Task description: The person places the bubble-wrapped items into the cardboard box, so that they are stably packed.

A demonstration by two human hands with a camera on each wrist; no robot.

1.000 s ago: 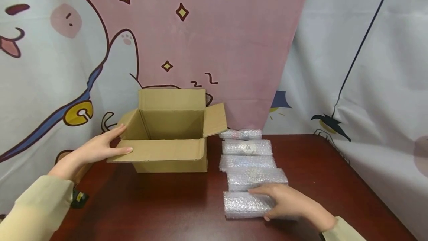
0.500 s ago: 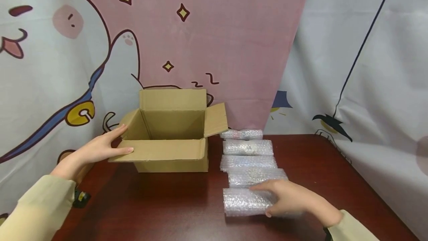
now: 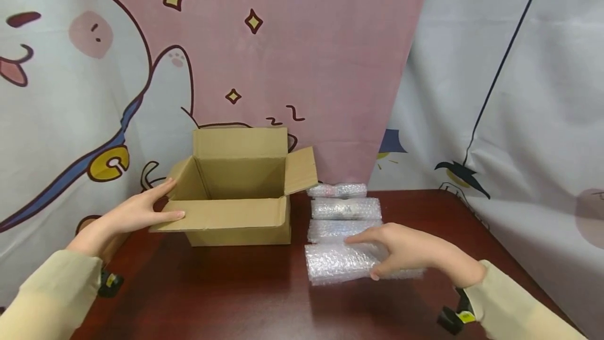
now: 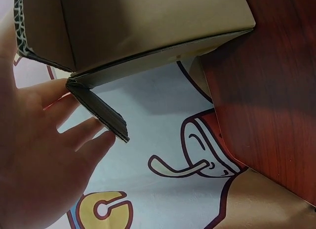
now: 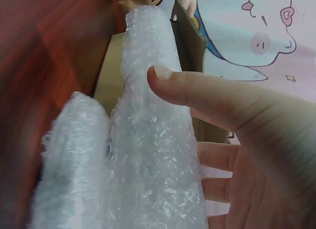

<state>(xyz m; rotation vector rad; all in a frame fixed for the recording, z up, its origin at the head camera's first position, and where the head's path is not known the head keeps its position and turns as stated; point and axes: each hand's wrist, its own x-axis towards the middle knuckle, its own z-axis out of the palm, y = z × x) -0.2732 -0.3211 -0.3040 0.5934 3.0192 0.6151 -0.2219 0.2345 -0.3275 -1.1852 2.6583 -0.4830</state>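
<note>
In the head view, my left hand holds an open cardboard box at its left front corner. Its thumb lies on the front flap and its fingers touch the left flap, as the left wrist view also shows. My right hand grips a bubble-wrapped roll by its right end, raised above the table. Seen from the right wrist, the thumb crosses over this roll and the fingers lie along its far side. Whatever the wrap contains cannot be made out.
Behind the held roll, more bubble-wrapped rolls lie in a row to the right of the box. The dark red table meets a printed cloth backdrop at the back and sides.
My right hand has taken the nearest bubble-wrapped roll up off the table and moved it away from me, over the row. My left hand stays at the box corner.
</note>
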